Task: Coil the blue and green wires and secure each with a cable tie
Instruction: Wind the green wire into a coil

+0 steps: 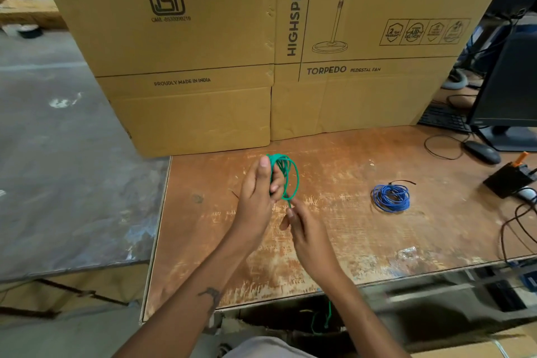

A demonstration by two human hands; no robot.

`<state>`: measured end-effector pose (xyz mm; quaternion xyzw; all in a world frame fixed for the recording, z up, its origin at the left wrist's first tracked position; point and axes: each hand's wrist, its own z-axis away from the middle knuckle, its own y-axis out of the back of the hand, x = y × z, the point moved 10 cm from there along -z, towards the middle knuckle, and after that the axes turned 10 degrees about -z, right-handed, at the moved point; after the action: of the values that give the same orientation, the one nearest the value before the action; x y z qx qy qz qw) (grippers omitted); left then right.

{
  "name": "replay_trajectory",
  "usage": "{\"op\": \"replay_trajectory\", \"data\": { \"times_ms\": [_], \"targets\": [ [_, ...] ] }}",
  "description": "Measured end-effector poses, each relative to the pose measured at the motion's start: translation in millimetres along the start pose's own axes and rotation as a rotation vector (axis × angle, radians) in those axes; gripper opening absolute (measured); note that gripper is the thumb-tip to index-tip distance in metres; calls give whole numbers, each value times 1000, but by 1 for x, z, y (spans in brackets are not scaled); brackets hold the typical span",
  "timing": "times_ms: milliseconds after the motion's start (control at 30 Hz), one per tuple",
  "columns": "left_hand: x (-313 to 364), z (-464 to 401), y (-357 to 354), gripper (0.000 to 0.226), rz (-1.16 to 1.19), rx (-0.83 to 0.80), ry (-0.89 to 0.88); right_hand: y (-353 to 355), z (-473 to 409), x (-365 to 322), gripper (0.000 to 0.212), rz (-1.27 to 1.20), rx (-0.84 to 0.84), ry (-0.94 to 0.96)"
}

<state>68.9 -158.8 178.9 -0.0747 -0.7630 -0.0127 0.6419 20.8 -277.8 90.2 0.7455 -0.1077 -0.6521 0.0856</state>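
My left hand (257, 192) grips a coil of green wire (290, 174) held upright above the wooden table (334, 229). Just below the coil, my right hand (305, 229) pinches the green strand that leads down from it. A loose end of green wire (325, 318) hangs below the table's front edge. On the table to the right lies the blue wire (390, 197), wound into a flat coil with a black cable tie (402, 182) around it, its tail pointing right.
A big cardboard fan box (232, 52) stands along the back of the table. At the right are a keyboard (444, 118), a monitor (511, 87), a mouse (482, 152), a black tool (511, 177) and loose cables (520, 221).
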Motion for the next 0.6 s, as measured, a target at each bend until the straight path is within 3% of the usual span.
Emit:
{"op": "replay_trajectory", "data": {
  "times_ms": [100,200,333,400,467,600],
  "targets": [
    [0,-9,7,36,13,104,11,-29,19,-7,47,192,-147,4],
    [-1,-18,18,35,-174,168,-51,-41,32,-17,44,235,-226,-68],
    [-14,-19,12,35,-443,75,-107,-20,30,-61,28,318,-205,4],
    [-23,-15,7,31,-443,0,-101,-5,20,-90,39,526,-138,137],
    [-33,-8,1,29,-423,-95,-85,21,8,-109,42,575,-4,216],
    [-49,10,-11,33,-396,-219,-10,61,-19,-112,18,556,120,235]
  ]
}}
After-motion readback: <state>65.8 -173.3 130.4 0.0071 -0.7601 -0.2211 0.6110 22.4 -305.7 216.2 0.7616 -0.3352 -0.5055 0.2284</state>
